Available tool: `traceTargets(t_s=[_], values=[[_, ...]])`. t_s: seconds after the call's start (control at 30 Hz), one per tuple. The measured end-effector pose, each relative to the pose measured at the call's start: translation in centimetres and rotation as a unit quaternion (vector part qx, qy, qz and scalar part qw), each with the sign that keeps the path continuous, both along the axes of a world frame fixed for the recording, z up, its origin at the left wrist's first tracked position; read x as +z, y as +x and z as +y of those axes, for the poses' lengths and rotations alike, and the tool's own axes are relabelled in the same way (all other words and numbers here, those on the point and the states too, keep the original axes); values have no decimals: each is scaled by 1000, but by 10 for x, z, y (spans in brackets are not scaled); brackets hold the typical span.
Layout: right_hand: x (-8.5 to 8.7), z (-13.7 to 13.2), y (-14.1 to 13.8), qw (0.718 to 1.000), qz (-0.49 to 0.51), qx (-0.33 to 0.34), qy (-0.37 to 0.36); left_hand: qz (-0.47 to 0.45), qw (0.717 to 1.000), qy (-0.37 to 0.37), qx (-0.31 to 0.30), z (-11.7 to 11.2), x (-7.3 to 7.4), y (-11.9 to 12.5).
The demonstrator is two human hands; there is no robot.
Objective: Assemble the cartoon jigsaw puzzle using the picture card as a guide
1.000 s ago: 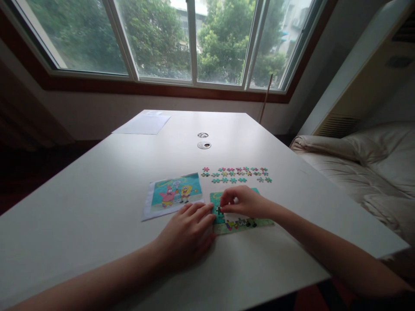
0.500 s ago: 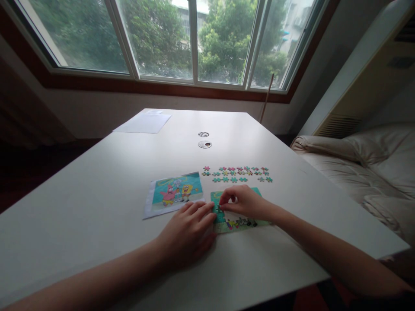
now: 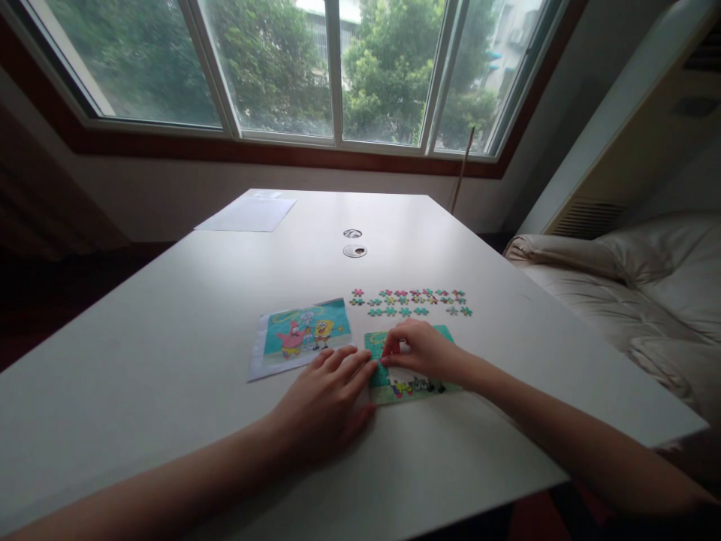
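A partly assembled teal cartoon jigsaw (image 3: 414,387) lies on the white table (image 3: 169,330) in front of me. My left hand (image 3: 327,402) rests flat beside its left edge, fingers stretched out and touching it. My right hand (image 3: 420,349) lies over the jigsaw's upper part, thumb and fingers pinched on a small puzzle piece at the left side. A printed cartoon reference picture (image 3: 301,338) lies just left of the jigsaw. Several loose puzzle pieces (image 3: 411,302) are spread in rows behind it.
A sheet of paper (image 3: 248,214) lies at the table's far left corner. Two round cable grommets (image 3: 354,244) sit mid-table. A cushioned sofa (image 3: 636,285) stands to the right, and a wide window (image 3: 338,68) runs behind the table.
My right hand has shifted slightly up and left over the jigsaw, pressing the piece lower. The left hand has stayed put.
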State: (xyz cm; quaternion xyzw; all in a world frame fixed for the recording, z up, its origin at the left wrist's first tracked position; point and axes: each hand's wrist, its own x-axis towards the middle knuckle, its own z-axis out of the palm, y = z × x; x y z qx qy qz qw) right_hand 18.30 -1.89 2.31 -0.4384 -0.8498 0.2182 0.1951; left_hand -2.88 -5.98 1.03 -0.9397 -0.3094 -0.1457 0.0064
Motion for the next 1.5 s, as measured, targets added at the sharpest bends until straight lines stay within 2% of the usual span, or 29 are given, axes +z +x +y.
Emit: traceTargets(t_s=[0.2,0.33,0.5,0.67,0.9,1.0,1.1,1.3,1.4,1.5], values=[[0,1,1,1000,-1,5,-1,13,1000,-3,-2,1,4,1],[7,0,8,997,-23,67,6,22,1000,-3,-5,1,7,3],[25,-8,17,983,-104,147,15,33,999,-3,-1,0,8,4],[35,-18,15,972,-180,145,33,38,999,-3,3,-1,8,5],[33,-14,18,974,-169,145,38,19,1000,8,15,-2,0,5],[37,-3,34,982,-145,111,51,4,1000,8,18,-2,-3,4],[44,9,59,989,-140,30,40,-17,1000,16,15,-2,-3,3],[44,26,111,972,-201,-68,-101,-56,997,19,-39,-1,-1,3],[40,32,127,965,-203,-93,-135,-79,993,25,-83,-1,-1,2],[36,36,136,963,-201,-103,-147,-97,990,28,-101,-2,0,2]])
